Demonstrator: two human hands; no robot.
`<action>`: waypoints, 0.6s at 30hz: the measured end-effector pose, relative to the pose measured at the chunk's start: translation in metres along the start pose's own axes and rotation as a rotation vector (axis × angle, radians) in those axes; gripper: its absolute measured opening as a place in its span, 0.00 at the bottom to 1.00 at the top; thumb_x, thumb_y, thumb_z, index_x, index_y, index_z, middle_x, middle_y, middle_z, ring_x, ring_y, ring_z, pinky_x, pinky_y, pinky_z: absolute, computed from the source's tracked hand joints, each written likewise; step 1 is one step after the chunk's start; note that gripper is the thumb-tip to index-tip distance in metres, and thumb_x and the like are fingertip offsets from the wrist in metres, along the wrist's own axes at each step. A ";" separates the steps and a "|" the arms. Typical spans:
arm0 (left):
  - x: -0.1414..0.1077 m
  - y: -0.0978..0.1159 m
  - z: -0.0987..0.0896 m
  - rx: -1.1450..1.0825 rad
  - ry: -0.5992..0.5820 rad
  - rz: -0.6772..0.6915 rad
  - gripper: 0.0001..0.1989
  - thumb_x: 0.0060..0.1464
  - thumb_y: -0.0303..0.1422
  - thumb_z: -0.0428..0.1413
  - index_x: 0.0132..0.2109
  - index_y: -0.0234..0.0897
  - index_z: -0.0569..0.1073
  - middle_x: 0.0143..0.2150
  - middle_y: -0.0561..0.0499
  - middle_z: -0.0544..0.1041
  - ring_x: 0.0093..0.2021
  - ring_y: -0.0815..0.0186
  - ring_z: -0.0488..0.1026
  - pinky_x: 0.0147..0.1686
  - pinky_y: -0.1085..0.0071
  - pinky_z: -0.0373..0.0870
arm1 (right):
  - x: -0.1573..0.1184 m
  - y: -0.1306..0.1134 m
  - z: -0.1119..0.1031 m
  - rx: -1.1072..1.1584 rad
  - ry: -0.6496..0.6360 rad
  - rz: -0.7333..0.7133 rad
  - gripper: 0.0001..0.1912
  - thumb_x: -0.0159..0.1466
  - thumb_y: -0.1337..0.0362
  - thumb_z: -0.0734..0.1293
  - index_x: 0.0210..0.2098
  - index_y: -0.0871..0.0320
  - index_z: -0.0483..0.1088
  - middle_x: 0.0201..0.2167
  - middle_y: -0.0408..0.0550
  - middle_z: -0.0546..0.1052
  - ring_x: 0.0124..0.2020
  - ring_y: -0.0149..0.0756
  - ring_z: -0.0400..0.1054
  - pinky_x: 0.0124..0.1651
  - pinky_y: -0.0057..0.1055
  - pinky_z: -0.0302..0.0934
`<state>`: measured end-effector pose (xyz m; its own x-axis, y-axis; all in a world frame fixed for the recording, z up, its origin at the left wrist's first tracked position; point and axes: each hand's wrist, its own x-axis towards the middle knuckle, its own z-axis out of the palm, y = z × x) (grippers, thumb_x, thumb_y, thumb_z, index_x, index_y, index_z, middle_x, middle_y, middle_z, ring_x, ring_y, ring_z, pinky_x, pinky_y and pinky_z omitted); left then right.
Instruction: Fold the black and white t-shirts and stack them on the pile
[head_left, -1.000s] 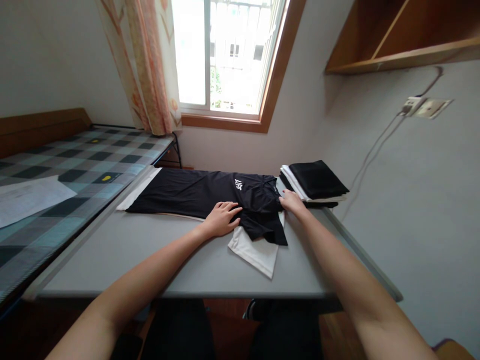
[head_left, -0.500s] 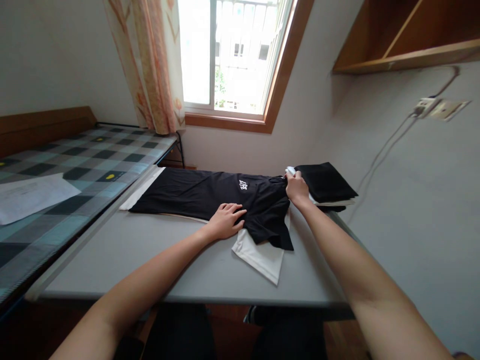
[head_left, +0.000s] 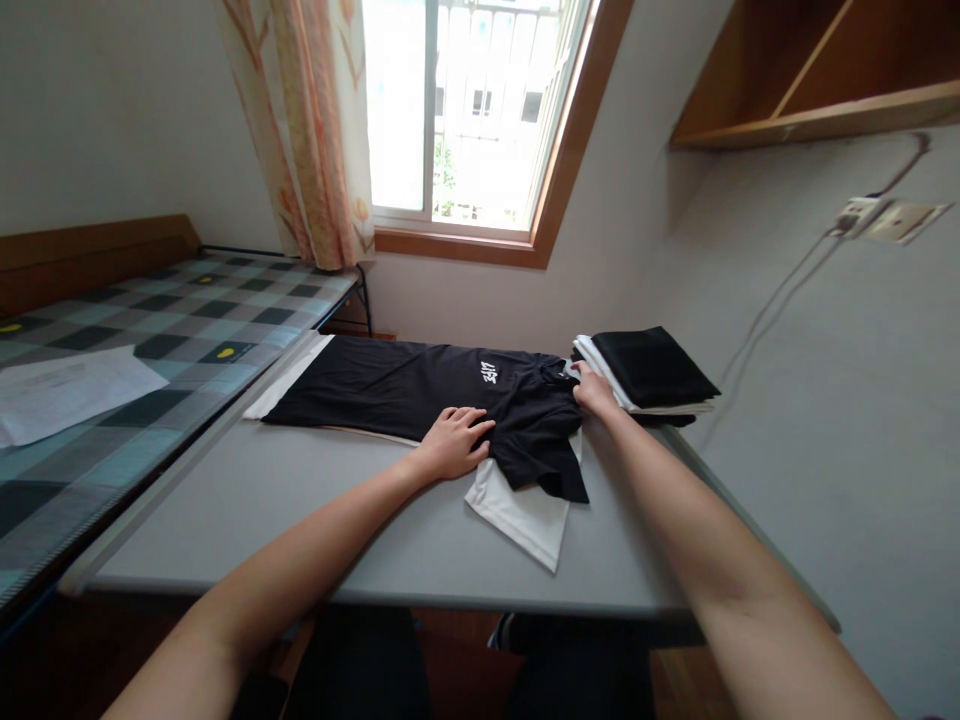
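A black T-shirt (head_left: 390,388) with white lettering lies stretched across the grey table (head_left: 315,520), on top of a white garment (head_left: 525,515) that shows at its near and left ends. My left hand (head_left: 454,442) rests flat, fingers spread, on the shirt's near edge. My right hand (head_left: 595,388) is at the shirt's collar end, fingers closed on the fabric there, right beside the folded stack.
A stack of folded black and white clothes (head_left: 645,372) sits at the table's far right corner. A bed with a checked cover (head_left: 150,340) and a sheet of paper (head_left: 67,385) runs along the left. Window, curtain, wall shelf and socket with cable are behind.
My right hand went from the shirt's shoulder to the collar beside the folded stack, then drew back slightly. My left hand stayed pressed on the shirt.
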<state>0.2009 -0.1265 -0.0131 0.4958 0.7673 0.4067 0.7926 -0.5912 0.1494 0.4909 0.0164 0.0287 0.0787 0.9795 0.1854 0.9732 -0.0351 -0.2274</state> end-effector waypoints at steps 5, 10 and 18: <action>0.000 0.000 0.000 -0.005 0.004 -0.005 0.20 0.63 0.40 0.49 0.59 0.43 0.71 0.62 0.46 0.69 0.61 0.57 0.65 0.60 0.57 0.57 | 0.003 -0.003 -0.003 0.013 0.074 -0.053 0.20 0.62 0.75 0.56 0.47 0.61 0.73 0.47 0.59 0.73 0.46 0.42 0.70 0.50 0.32 0.60; -0.001 0.001 0.001 0.009 0.002 -0.030 0.20 0.63 0.42 0.48 0.59 0.45 0.71 0.63 0.47 0.68 0.63 0.56 0.63 0.62 0.54 0.55 | -0.013 -0.008 -0.004 0.027 0.094 -0.022 0.14 0.63 0.66 0.60 0.45 0.59 0.74 0.47 0.58 0.73 0.48 0.43 0.69 0.51 0.32 0.60; -0.001 0.002 0.000 0.013 -0.016 -0.038 0.20 0.63 0.41 0.48 0.59 0.44 0.70 0.63 0.47 0.68 0.63 0.57 0.63 0.62 0.54 0.56 | -0.055 0.004 -0.001 0.220 -0.088 0.129 0.18 0.57 0.49 0.67 0.39 0.57 0.70 0.33 0.51 0.77 0.39 0.46 0.72 0.43 0.38 0.64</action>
<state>0.2020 -0.1282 -0.0132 0.4705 0.7931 0.3869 0.8155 -0.5582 0.1526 0.4907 -0.0382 0.0180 0.1709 0.9835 0.0595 0.8851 -0.1267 -0.4479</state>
